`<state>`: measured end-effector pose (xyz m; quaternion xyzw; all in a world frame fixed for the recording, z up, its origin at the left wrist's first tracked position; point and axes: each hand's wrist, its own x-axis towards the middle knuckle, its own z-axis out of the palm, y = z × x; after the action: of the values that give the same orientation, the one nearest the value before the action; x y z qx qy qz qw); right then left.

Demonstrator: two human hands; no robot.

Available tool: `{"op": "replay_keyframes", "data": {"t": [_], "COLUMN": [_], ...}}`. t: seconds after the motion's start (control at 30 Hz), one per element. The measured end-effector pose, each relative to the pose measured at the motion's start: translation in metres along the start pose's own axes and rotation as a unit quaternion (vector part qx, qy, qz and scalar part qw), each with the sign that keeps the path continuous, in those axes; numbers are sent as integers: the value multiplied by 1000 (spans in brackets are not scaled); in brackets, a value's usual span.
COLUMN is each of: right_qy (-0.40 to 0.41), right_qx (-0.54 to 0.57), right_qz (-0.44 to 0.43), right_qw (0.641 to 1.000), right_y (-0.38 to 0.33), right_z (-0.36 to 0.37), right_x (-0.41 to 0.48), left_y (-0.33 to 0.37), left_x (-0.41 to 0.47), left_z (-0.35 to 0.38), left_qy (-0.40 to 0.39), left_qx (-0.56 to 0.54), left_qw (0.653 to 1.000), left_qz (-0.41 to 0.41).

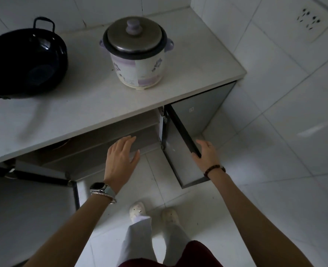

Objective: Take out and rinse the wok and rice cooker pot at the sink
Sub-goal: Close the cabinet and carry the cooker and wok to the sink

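**Both cabinet doors open, wok and cooker up on the counter**

Dim light hides a good deal. The inside of the cabinet [101, 139] under the counter [93, 97] is mostly shadow; a rounded rim shows far in at the left, but I cannot tell what it is. The wok [24, 60] runs off the left edge, and only a stub of its long handle shows. The rice cooker [138, 54] has its metal lid [134, 37] on, so its inside is hidden.

The wok is black and glossy, with a loop handle at the back, and sits at the counter's left end. The cooker stands well to its right, near the back wall. It is white with faded purple flowers, purple side handles and a purple knob.

The left hand [120, 157], a watch [97, 186] on its wrist, reaches toward the cabinet opening, palm down, fingers straight and slightly apart, holding nothing. The right hand [205, 155], wearing a bead bracelet [214, 169], grips the edge of the right cabinet door [180, 143], thumb on the near side and fingers wrapped behind. The left cabinet door [34, 205] hangs open too.
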<state>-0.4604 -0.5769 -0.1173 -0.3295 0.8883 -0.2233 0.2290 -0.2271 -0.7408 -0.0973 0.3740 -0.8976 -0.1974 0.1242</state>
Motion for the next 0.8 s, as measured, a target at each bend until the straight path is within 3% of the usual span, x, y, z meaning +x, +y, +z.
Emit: {"op": "replay_keyframes", "data": {"t": [0.3,0.53,0.8], "right_qy": [-90,-75,-101], "right_qx": [-1,51,70], "right_qz": [70,54,91], "right_qw": [993,994,988], "right_y": [77,83,62], "right_z": [15,31,38], "right_x": [0,12,13], "left_y": [36,35,20], "left_x": [-38,-52,-59], "left_z": [39,40,21], "left_qy": [-9,-1,35], "left_qx": [1,4,1], "left_qw": [999,996,991], "left_qz": [-48,-90,-128]}}
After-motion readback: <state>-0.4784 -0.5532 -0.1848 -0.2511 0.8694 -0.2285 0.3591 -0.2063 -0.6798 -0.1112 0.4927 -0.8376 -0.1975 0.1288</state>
